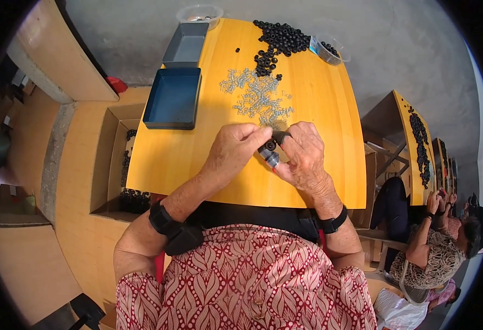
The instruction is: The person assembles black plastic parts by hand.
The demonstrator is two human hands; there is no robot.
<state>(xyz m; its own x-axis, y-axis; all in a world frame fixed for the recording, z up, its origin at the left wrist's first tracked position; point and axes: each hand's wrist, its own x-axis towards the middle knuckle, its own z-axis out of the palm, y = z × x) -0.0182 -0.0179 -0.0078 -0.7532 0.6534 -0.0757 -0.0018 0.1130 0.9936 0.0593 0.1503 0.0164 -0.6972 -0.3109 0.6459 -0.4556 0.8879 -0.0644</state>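
With the right hand (305, 157) mostly closed, fingers curled and thumb pressed in, grips a short dark cylindrical piece with a pale grey band (271, 158), held over a yellow wooden table (214, 179). Right against that, a small round black piece with a central hole (270, 145). With the left hand (236, 148) bent nearly closed, thumb and forefinger tips together at the top of the same cluster; cannot tell whether pinching anything. Just beyond the hands, a loose scatter of tiny clear pieces (258, 99). Farther off, a heap of shiny black round pieces (288, 39), beside a clear plastic tub (328, 57). To the left, a dark blue rectangular tray (171, 102), then a grey rectangular tray (186, 45). Below the table's left side, an open brown cardboard box (103, 165) with more black pieces inside. Far right, a seated person in a brown patterned top (437, 261).
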